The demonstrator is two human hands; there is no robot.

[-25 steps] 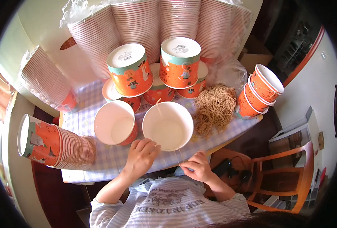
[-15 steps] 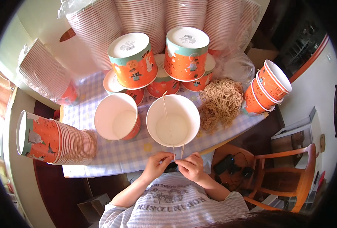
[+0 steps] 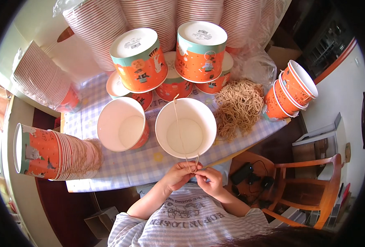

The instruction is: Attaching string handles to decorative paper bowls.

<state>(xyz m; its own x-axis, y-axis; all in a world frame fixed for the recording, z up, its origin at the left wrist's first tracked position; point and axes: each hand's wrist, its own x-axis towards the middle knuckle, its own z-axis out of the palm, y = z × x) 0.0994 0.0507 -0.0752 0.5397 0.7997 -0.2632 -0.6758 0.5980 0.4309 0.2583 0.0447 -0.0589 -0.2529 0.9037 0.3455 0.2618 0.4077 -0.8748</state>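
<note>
Tan string (image 3: 177, 123) pinched by left hand (image 3: 177, 175) and right hand (image 3: 209, 178), stretched across white paper bowl (image 3: 185, 127).

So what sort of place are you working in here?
Probably a home used as a small workshop for piecework. A checked cloth covers the table, a wooden chair stands beside it, and bulk stacks of paper bowls and a heap of string crowd it. Both hands pinch one string.

Top cup stacks (image 3: 157, 16) run off the frame; the string (image 3: 178, 127)'s end vanishes between pinching fingertips (image 3: 192, 171), knot unreadable.
</note>
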